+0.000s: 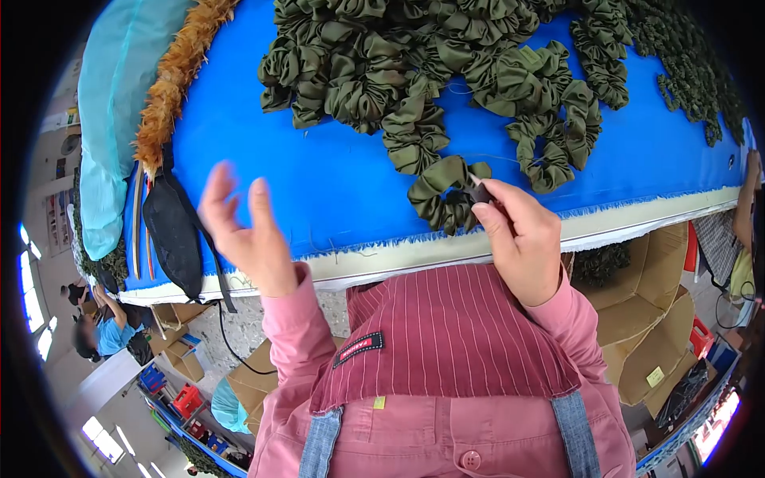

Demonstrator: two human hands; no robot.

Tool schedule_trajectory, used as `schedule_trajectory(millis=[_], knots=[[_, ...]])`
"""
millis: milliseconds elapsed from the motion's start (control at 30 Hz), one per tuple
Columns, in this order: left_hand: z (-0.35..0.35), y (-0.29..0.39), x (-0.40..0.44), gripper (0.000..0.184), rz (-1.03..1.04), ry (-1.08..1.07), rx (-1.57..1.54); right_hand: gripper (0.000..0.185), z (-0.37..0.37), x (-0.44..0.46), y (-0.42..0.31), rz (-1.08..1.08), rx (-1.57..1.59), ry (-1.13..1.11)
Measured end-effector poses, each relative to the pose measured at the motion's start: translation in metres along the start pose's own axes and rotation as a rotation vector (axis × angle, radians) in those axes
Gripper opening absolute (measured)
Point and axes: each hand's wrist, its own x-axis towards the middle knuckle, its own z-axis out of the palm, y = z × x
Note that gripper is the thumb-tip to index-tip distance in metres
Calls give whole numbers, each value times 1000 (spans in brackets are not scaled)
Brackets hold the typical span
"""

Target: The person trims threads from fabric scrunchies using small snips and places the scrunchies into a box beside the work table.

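On the left, a teal cloth (119, 103) and an orange feather trim (177, 76) are lying along the blue table cover (239, 135), with a black cloth piece (171, 235) hanging over its near edge. The left hand (251, 231) is hovering beside it, blurred — fingers and thumb spreading apart, gripping nothing. Nearer the middle, a green scrunchie (434, 185) is lying by the table's edge, touching or nearly touching the right hand (526, 239), whose thumb and fingers are clamping together on a small dark tool (481, 193). The step in hand seems to be close tool work at the scrunchie's side; such work is calling for a steady tip and the free hand holding the fabric. Thin threads and a heap of scrunchies (358, 72) are crowding the far side — a likely snag. Further right, a cardboard box (637, 279) is standing below the edge, and another person's arm (747, 199) is showing.
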Motion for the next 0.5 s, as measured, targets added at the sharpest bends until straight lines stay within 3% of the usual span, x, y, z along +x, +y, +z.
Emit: schedule_trajectory(millis=[33,100,167,200,267,333,433,500], knots=[[6,1,-6,33,-91,-130,-310,21,-1,-1,0,61,79,-12],[23,25,-24,28,-103,-486,-487,21,-3,-1,1,181,230,-28],[46,45,-43,24,-25,-678,-409,20,-1,-2,6,230,292,-22],[54,48,-47,24,-26,-681,-416,20,0,-4,9,283,359,-18],[69,47,-54,25,190,-698,-123,20,1,-7,13,388,499,-9],[69,43,-55,29,181,-719,-107,20,-2,-7,14,407,507,-14],[65,37,-55,22,-151,-887,-288,19,-2,-7,12,458,547,-53],[61,39,-56,21,-213,-907,-351,19,-2,-8,12,433,546,-68]])
